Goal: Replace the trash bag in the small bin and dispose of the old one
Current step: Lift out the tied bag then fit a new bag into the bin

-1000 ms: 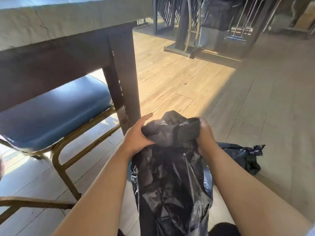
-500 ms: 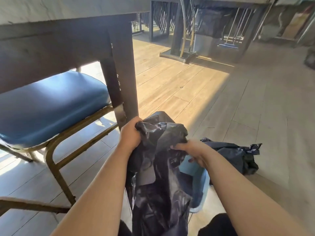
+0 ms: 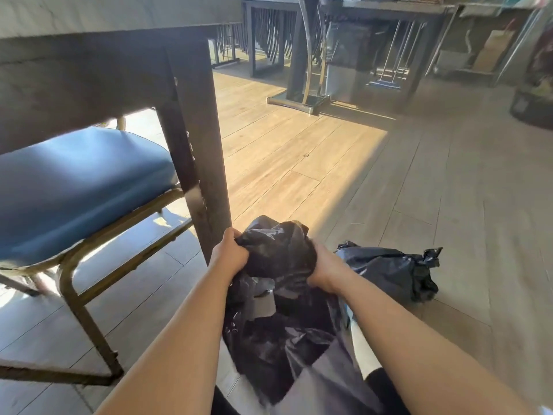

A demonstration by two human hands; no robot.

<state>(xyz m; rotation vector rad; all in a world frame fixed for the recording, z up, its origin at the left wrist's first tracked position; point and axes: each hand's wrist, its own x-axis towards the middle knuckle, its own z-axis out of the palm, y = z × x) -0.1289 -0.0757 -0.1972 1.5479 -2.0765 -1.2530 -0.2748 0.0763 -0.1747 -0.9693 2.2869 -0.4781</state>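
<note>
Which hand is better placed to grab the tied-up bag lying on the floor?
Probably the right hand: the tied bag lies just beside it, on the right. The left hand is on the far side, gripping the black bag that both hold.

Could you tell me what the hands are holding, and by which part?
Both the left hand and right hand grip the black bag at its bunched top.

Loose trash bag (image 3: 278, 295) low centre, left hand (image 3: 229, 254) on its left side, right hand (image 3: 324, 269) on its right. Tied bag (image 3: 389, 269) on the floor (image 3: 299, 163) just right of them. Bench leg (image 3: 197, 151) just behind the left hand; chair (image 3: 74, 181) left, under the bench (image 3: 89, 25).
</note>
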